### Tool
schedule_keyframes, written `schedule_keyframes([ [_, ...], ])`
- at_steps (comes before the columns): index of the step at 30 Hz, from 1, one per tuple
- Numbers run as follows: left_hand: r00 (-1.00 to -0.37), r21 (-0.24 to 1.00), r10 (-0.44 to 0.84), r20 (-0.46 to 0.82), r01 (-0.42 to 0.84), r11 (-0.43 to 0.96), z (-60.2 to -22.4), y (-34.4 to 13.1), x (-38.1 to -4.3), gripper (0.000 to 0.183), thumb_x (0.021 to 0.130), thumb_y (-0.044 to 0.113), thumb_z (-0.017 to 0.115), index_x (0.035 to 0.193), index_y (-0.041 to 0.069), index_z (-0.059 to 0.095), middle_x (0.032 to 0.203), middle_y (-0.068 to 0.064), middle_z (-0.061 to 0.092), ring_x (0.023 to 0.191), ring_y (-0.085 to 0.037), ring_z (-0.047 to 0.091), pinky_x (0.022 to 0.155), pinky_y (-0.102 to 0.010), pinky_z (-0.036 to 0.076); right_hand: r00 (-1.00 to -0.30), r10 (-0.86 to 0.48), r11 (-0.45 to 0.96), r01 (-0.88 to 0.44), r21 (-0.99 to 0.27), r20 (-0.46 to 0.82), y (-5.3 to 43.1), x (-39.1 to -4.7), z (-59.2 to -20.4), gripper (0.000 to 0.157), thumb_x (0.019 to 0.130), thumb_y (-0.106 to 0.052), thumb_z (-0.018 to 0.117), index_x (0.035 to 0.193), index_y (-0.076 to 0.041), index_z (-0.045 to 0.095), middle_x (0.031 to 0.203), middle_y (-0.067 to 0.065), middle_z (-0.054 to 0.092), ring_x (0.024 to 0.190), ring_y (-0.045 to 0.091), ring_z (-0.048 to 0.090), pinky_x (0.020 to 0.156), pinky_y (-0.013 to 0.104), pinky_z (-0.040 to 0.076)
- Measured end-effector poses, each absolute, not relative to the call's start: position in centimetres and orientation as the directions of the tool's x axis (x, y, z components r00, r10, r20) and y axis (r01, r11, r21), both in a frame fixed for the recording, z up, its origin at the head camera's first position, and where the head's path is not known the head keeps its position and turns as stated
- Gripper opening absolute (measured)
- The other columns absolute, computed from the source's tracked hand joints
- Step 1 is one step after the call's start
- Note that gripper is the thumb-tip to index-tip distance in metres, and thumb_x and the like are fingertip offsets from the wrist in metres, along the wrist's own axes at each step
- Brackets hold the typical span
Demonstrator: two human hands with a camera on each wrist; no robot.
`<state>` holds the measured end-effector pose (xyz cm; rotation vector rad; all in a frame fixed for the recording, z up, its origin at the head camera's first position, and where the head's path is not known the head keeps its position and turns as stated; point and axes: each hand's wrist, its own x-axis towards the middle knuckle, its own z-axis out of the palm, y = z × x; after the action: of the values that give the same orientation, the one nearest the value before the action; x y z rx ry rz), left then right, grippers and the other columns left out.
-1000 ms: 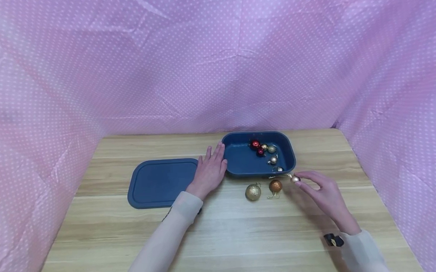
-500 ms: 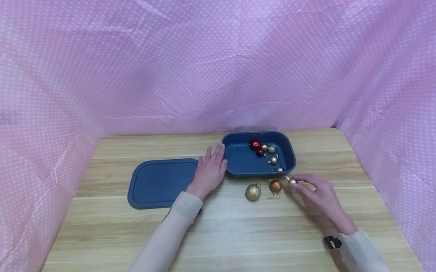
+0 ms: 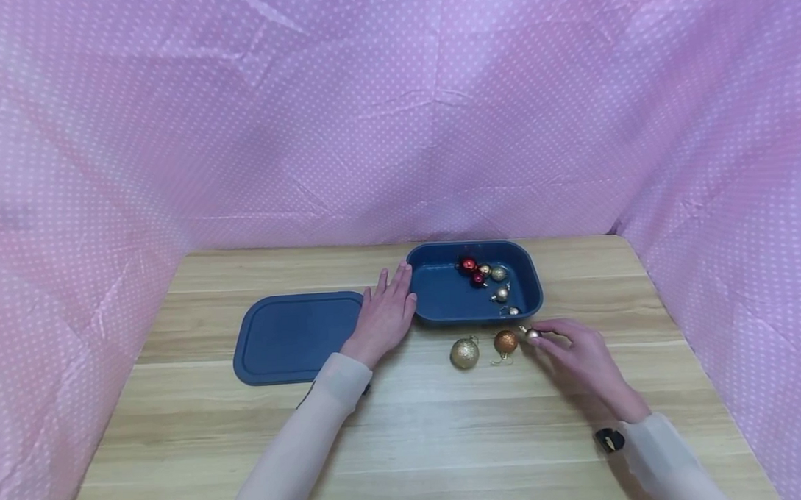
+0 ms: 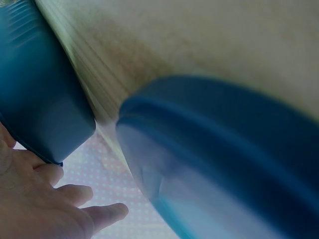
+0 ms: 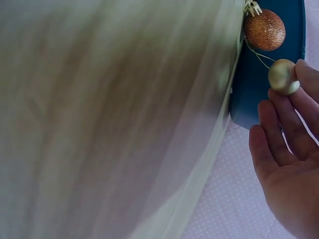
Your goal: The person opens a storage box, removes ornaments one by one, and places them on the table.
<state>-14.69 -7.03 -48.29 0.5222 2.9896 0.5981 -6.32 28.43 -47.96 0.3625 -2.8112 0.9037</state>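
My right hand (image 3: 583, 358) pinches a small gold bauble (image 5: 282, 76) between thumb and fingers, just in front of the blue box's right front corner. A thin gold string hangs from that bauble. Close to its left lies a glittery orange bauble (image 3: 506, 342), and further left a larger glittery gold bauble (image 3: 464, 354). With its fingers straight, my left hand (image 3: 384, 314) rests against the left end of the open blue box (image 3: 443, 320). Inside the box, toward its right half, lie a red bauble (image 3: 468, 264) and several other small red and gold ones.
A flat blue lid (image 3: 291, 338) lies on the wooden table (image 3: 407, 441) left of the box, partly behind my left hand. Pink dotted cloth (image 3: 396, 132) hangs behind the table and along both sides.
My right hand has moved slightly left and toward me with the small gold bauble, bringing it closer to the orange one. My left hand stays at the box.
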Motion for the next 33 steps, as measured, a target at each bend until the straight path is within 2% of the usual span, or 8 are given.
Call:
schedule_keyframes([
  [4,-0.941,0.378,0.339,0.017,0.319,0.869,-48.29,-7.08,-14.69,0.06,0.114,0.036,0.029,0.168,0.015,0.015,0.173,0.0,0.013,0.158,-0.035,0.016,0.119,-0.067,0.022,-0.962,-0.183,0.779,-0.266,-0.568,0.201,28.32,-6.4,-47.83,0.022,0.092,-0.017,0.079,0.113,-0.007,0.078,0.11,0.009,0.077,0.104,0.035,0.072,0.093,0.055,0.052],
  [7,-0.94,0.373,0.34,0.014,0.32,0.871,-48.3,-7.1,-14.68,0.06,0.114,0.038,0.027,0.168,0.015,0.014,0.173,0.001,0.012,0.158,-0.035,0.016,0.119,-0.067,0.022,-0.963,-0.193,0.78,-0.266,-0.567,0.187,28.3,-6.48,-47.83,0.024,0.092,-0.017,0.079,0.113,-0.006,0.078,0.111,0.011,0.077,0.104,0.036,0.072,0.092,0.058,0.053],
  [20,-0.94,0.384,0.339,0.022,0.322,0.865,-48.28,-7.06,-14.67,0.06,0.114,0.035,0.032,0.168,0.014,0.016,0.173,-0.001,0.014,0.158,-0.036,0.016,0.119,-0.067,0.022,-0.961,-0.23,0.795,-0.275,-0.541,0.152,28.22,-6.68,-47.89,0.022,0.092,-0.018,0.08,0.11,-0.005,0.078,0.109,0.012,0.077,0.101,0.035,0.073,0.09,0.055,0.055],
  [33,-0.939,0.376,0.343,0.012,0.322,0.869,-48.2,-7.08,-14.64,0.06,0.114,0.036,0.03,0.168,0.014,0.014,0.173,-0.001,0.013,0.158,-0.035,0.015,0.119,-0.067,0.022,-0.959,-0.238,0.792,-0.285,-0.539,0.156,28.43,-6.93,-48.48,0.022,0.091,-0.017,0.081,0.109,-0.006,0.079,0.107,0.01,0.077,0.099,0.032,0.074,0.088,0.053,0.056],
])
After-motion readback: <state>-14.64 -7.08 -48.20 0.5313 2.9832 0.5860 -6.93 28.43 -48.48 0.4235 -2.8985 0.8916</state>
